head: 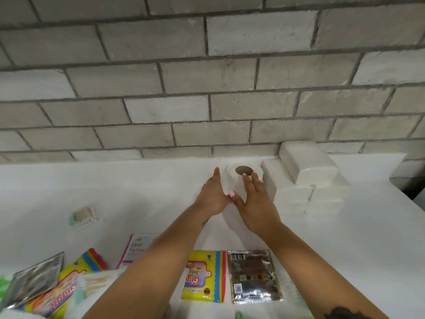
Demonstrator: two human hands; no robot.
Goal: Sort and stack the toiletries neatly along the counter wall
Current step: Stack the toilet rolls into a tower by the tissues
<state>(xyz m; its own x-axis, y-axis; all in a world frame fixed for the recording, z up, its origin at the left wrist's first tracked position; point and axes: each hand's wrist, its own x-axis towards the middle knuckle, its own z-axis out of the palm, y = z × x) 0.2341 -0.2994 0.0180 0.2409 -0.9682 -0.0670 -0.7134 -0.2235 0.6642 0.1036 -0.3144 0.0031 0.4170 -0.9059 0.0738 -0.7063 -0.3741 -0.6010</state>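
Sachets (254,276) are spread along the surface's near edge; beyond, an upright toilet roll (244,174) at the back edge is cupped between left hand (212,194) and right hand (254,201), fingers straight, touching the tissue packs (308,178)

Head view: worn on the person's head, looking forward and down at the white counter (345,238).
Facing: the brick wall (207,77).
Nearness: close, within arm's reach.
Views: one.

One toilet roll (244,178), two yellow packets (204,276) (69,288), two foil sachets (255,276) (34,279), one pink sachet (135,248).
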